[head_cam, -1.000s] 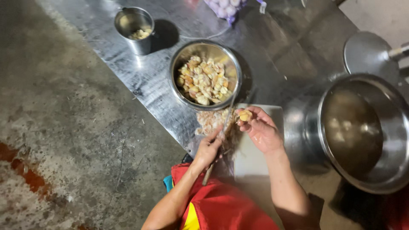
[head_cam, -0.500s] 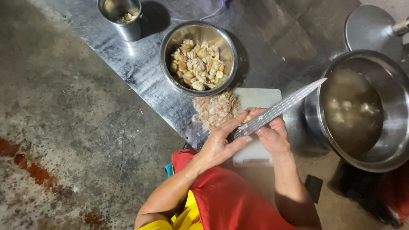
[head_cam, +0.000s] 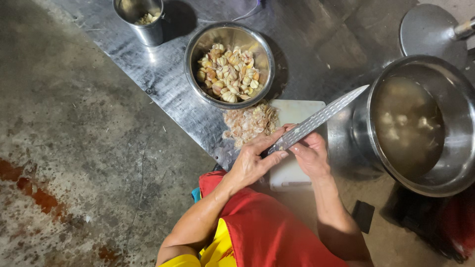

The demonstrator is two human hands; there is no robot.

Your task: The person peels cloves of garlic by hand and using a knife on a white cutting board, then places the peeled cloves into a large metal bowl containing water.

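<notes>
My left hand (head_cam: 253, 159) grips the handle of a long patterned knife (head_cam: 321, 116), whose blade points up and to the right over a white cutting board (head_cam: 296, 172). My right hand (head_cam: 310, 154) sits just under the blade near the handle, fingers curled; what it holds is hidden. A pile of papery garlic skins (head_cam: 250, 122) lies at the board's left edge. Beyond it stands a steel bowl (head_cam: 196, 74) holding several garlic cloves (head_cam: 228, 72).
A large steel pot (head_cam: 457, 163) with cloudy liquid stands at the right, its lid (head_cam: 426, 30) behind it. A small steel cup (head_cam: 139, 30) is at the top left. The metal table's edge runs diagonally; stained concrete floor (head_cam: 74, 148) lies to the left.
One second ago both hands worked a clove over the skins with the knife pointing down. The knife then swung up to the right, and the hands stay close at its handle.
</notes>
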